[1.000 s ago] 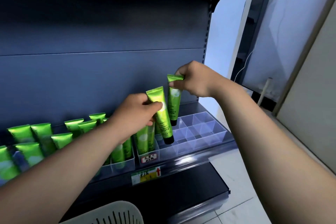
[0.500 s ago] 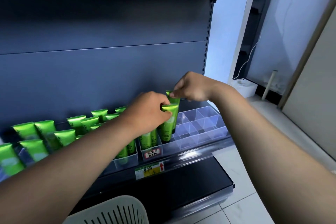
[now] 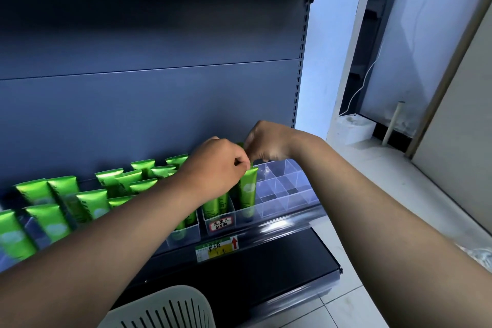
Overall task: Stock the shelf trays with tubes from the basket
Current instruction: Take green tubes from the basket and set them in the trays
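My left hand (image 3: pixel 215 165) pinches the top of a green tube (image 3: pixel 247 189) that stands cap-down in a front cell of the clear divided tray (image 3: pixel 287 194). My right hand (image 3: pixel 266 144) is just behind it, closed on the top of a second green tube (image 3: pixel 240 144), which is almost wholly hidden by both hands. Many more green tubes (image 3: pixel 87 202) stand in the trays to the left. The pale slotted basket (image 3: pixel 165 306) shows at the bottom edge, its inside out of sight.
The tray's right-hand cells (image 3: pixel 292 181) hold nothing. A price label (image 3: pixel 217 247) hangs on the shelf edge, with a dark lower shelf (image 3: pixel 266 274) below. To the right are a white ledge (image 3: pixel 399 168), a white box (image 3: pixel 354 128) and a cable.
Both hands have come down from mid-air with their tubes. The left tube now stands in a front tray cell, and the right tube has sunk behind it.
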Tool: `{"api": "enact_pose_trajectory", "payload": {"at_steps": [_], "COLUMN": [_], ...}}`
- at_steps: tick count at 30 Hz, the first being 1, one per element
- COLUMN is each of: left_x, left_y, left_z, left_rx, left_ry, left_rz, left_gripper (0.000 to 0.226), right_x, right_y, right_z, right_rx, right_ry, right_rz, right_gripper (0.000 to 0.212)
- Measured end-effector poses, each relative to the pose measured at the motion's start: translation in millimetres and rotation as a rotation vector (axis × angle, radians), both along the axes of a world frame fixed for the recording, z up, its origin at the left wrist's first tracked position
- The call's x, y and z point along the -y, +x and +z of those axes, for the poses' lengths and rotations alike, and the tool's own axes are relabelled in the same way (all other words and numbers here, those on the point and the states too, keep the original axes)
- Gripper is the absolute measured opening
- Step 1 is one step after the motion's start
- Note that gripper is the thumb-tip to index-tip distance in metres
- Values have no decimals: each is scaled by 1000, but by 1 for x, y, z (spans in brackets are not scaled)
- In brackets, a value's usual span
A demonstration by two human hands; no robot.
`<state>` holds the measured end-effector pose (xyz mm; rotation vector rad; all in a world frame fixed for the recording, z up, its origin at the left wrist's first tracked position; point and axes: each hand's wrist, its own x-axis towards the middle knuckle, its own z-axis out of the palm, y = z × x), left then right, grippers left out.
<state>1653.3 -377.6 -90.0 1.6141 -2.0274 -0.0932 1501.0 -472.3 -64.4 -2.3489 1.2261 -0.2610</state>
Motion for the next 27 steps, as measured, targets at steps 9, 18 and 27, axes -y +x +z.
{"api": "enact_pose_trajectory", "payload": {"at_steps": [9,18,27], "left_x": [1,-51,-189], "left_y": [4,47,143], "left_z": [-2,13,-42], "left_rx": [44,89,200], "left_ry": [-12,-85,110], "left_rz": [-18,-13,51], "left_gripper": [16,14,42], "right_x": [4,-27,-150], "right_y": [-1,-16,91], "right_z": [2,57,26], "right_rx": [-40,33,-99], "right_ry": [19,-83,47], "right_rz": [19,-20,457], "right_gripper": [18,5,22]}}
